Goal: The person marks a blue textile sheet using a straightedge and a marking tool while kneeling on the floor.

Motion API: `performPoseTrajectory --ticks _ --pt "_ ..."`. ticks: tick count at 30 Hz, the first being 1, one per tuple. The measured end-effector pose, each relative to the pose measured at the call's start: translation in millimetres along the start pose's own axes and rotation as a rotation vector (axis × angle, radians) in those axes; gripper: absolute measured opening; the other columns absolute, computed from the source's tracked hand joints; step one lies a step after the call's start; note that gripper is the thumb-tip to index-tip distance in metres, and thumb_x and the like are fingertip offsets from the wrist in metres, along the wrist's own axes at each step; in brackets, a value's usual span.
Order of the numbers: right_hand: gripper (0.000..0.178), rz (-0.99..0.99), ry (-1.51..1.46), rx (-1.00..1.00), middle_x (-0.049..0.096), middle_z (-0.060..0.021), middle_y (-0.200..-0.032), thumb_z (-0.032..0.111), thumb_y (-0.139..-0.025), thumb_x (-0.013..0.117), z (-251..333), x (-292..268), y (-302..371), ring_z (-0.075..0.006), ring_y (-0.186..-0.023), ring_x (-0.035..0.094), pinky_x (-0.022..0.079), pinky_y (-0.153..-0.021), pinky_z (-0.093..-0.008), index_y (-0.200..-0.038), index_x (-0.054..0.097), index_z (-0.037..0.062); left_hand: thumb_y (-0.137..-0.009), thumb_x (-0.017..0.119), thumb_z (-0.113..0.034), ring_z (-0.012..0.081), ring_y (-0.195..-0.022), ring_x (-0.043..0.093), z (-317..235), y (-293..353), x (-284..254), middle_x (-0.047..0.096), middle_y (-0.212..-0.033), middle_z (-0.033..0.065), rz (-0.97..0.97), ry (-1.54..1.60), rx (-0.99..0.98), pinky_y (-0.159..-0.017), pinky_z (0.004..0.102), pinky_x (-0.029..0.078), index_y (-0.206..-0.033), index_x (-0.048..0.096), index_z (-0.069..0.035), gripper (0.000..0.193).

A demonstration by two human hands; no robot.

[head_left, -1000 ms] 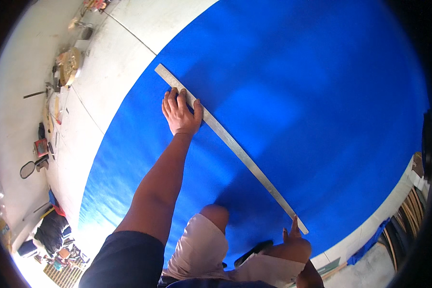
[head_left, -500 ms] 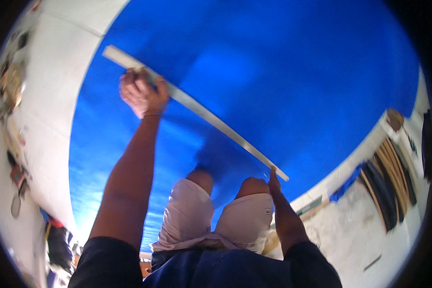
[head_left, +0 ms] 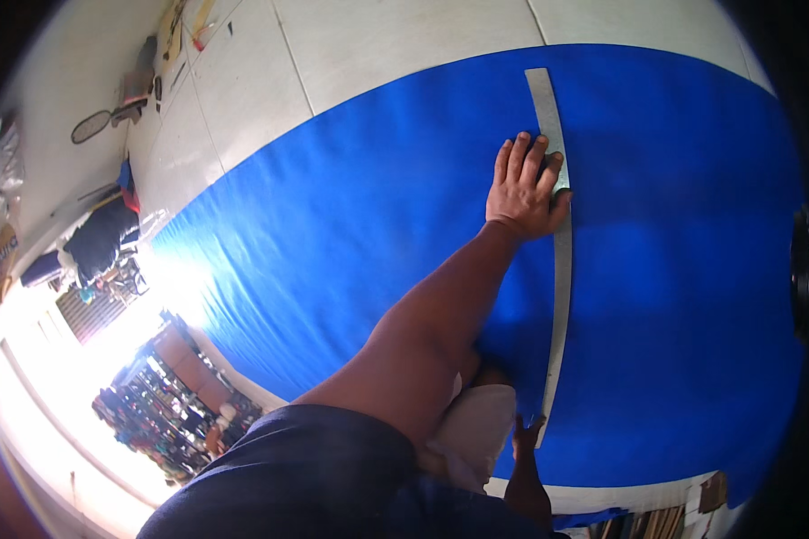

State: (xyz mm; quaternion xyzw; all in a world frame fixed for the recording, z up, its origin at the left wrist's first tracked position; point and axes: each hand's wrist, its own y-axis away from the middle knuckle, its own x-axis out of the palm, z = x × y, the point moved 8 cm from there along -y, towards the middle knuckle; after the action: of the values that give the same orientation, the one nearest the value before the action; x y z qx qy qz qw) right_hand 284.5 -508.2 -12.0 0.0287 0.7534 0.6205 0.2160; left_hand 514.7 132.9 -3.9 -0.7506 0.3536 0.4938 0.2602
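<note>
A long, narrow metal ruler [head_left: 562, 278] lies across a wide sheet of smooth blue fabric [head_left: 360, 198]. My left hand [head_left: 526, 189] rests flat on the upper half of the ruler, palm down, with fingers spread and thumb over its edge. Down at the ruler's near end, my right hand [head_left: 528, 437] sits beside its left edge with the fingers drawn together. A small thin thing seems to show at those fingertips, too small to name. My bent knee in pale shorts [head_left: 476, 431] is close to the ruler's near end.
Pale floor tiles [head_left: 404, 31] border the fabric on the far side. A racket-shaped object [head_left: 90, 127] lies at the upper left. Dark cloth [head_left: 103, 238] and a crowded heap of items [head_left: 166, 395] are at the left, by bright light. Brown strips [head_left: 656, 524] show at the bottom right.
My view has turned, so the ruler, diagonal before, now runs nearly top to bottom on the right. Both hands stay at the ruler, the left one flatter on it.
</note>
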Motion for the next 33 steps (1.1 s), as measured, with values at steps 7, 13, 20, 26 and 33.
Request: performPoseTrajectory --ticks 7,13,20,26,33 --pt "0.104 -0.187 0.204 -0.139 0.043 -0.0353 -0.142 0.056 -0.078 0.075 -42.1 14.1 -41.7 -0.0466 -0.136 0.040 0.032 -0.115 -0.0489 -0.142 0.034 -0.0151 -0.080 0.069 -0.040 0.0404 -0.139 0.035 -13.8 -7.0 -0.2 0.047 -0.141 0.0167 -0.005 0.016 0.014 -0.116 0.0581 0.026 -0.126 0.060 -0.010 0.055" --pt "0.055 0.209 0.949 -0.254 0.067 -0.0277 -0.112 0.044 -0.092 0.057 67.7 -54.8 -38.1 -0.0440 -0.100 0.066 0.054 -0.086 -0.0519 -0.115 0.063 -0.0051 -0.080 0.069 -0.039 0.0397 -0.139 0.036 -3.4 -1.3 0.6 0.047 -0.142 0.0158 -0.008 0.000 -0.017 -0.116 0.0567 0.027 -0.127 0.060 -0.011 0.056" --pt "0.044 -0.321 -0.241 -1.012 0.065 -0.0113 -0.088 0.038 -0.107 0.040 433.8 -209.3 48.4 -0.0238 -0.080 0.062 0.050 -0.075 -0.0364 -0.102 0.064 0.0012 -0.080 0.069 -0.037 0.0388 -0.138 0.037 -5.9 0.7 2.2 0.046 -0.141 0.0152 -0.012 -0.012 -0.015 -0.115 0.0564 0.028 -0.126 0.059 -0.011 0.054" --pt "0.042 -0.166 -0.458 -1.323 0.070 -0.0125 -0.104 0.031 -0.108 0.042 652.7 -202.5 79.1 -0.0206 -0.091 0.068 0.053 -0.081 -0.0313 -0.109 0.065 -0.0040 -0.080 0.068 -0.037 0.0378 -0.138 0.037 -4.8 -3.5 -1.0 0.046 -0.141 0.0148 -0.014 -0.008 -0.028 -0.116 0.0558 0.027 -0.127 0.058 -0.012 0.055" --pt "0.025 -0.151 -0.312 -1.506 0.072 -0.0141 -0.098 0.021 -0.099 0.060 771.0 -156.0 80.1 -0.0211 -0.088 0.071 0.055 -0.075 -0.0337 -0.110 0.066 -0.0010 -0.081 0.068 -0.036 0.0375 -0.138 0.037 -8.4 -4.9 -3.5 0.046 -0.142 0.0144 -0.014 0.031 -0.012 -0.116 0.0550 0.027 -0.128 0.057 -0.011 0.055"
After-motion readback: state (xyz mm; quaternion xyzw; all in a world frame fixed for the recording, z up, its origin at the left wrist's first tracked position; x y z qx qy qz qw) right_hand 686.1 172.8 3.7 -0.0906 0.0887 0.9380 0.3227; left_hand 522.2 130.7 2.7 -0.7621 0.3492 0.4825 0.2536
